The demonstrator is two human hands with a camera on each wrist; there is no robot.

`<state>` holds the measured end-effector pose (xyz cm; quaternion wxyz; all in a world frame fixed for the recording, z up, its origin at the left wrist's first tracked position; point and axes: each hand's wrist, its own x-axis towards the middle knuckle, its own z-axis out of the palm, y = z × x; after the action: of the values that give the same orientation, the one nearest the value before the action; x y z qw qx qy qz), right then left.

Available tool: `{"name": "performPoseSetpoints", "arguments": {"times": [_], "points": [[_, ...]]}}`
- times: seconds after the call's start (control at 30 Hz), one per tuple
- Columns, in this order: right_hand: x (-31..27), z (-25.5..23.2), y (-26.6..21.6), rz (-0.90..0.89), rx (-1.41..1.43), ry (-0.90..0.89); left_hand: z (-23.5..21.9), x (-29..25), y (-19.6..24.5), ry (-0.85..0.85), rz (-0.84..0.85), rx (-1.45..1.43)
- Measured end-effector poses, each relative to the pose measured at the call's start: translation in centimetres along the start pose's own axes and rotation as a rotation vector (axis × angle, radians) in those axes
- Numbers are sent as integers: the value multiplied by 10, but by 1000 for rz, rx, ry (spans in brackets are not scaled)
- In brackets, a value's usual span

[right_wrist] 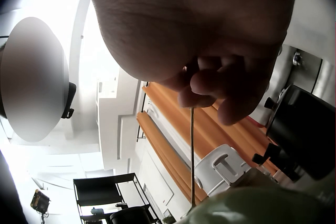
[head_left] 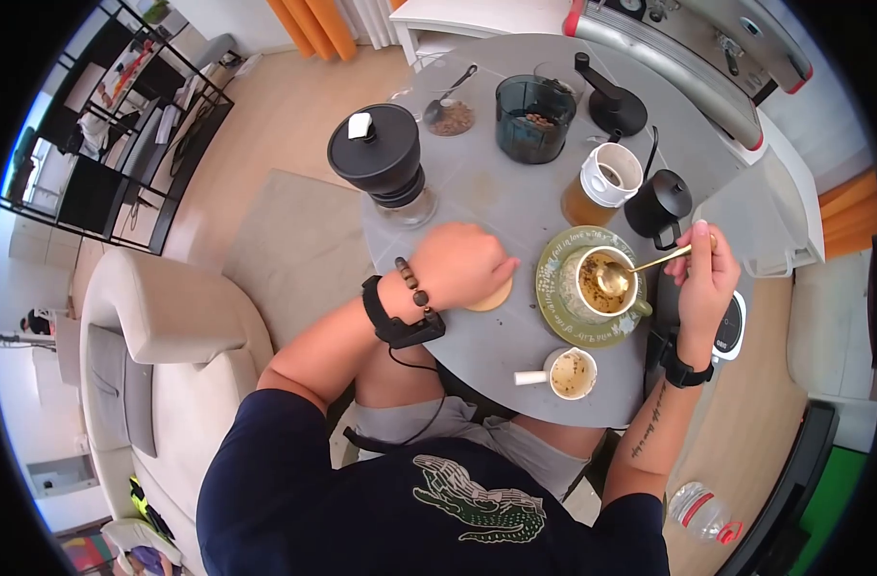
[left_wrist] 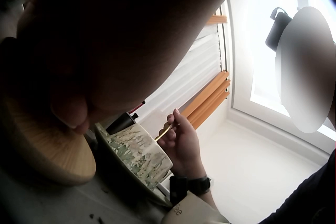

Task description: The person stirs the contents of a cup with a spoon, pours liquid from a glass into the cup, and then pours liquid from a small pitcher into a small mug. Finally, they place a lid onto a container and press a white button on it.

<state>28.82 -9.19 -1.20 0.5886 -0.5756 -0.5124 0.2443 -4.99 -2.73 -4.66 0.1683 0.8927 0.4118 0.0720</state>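
In the head view, my right hand (head_left: 709, 278) pinches the handle of a gold spoon (head_left: 611, 278), whose bowl is in a patterned cup (head_left: 584, 305) of brownish liquid with dark bits. The cup stands on a green saucer (head_left: 563, 326) with lettering. My left hand (head_left: 462, 266) rests, fingers curled, on a round wooden disc (head_left: 493, 298) left of the saucer; its fingertips (left_wrist: 73, 116) touch or overhang the disc (left_wrist: 73, 161) in the left wrist view. The right wrist view shows fingers (right_wrist: 210, 90) around the thin spoon handle (right_wrist: 192, 150).
A small white-handled pot (head_left: 571, 374) stands at the near edge. Behind the saucer are a white dripper (head_left: 612, 173) on a glass, a black kettle (head_left: 659, 204), a dark canister (head_left: 534, 125) and a grinder (head_left: 376, 154). A scale (head_left: 731, 326) is at right, a bottle (head_left: 702, 512) on the floor.
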Motion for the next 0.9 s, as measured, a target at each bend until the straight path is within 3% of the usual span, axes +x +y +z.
{"name": "performPoseSetpoints", "arguments": {"times": [0.9], "points": [[0,4,-1,-6,40,24,-3,2,0,-14,65,-31]]}}
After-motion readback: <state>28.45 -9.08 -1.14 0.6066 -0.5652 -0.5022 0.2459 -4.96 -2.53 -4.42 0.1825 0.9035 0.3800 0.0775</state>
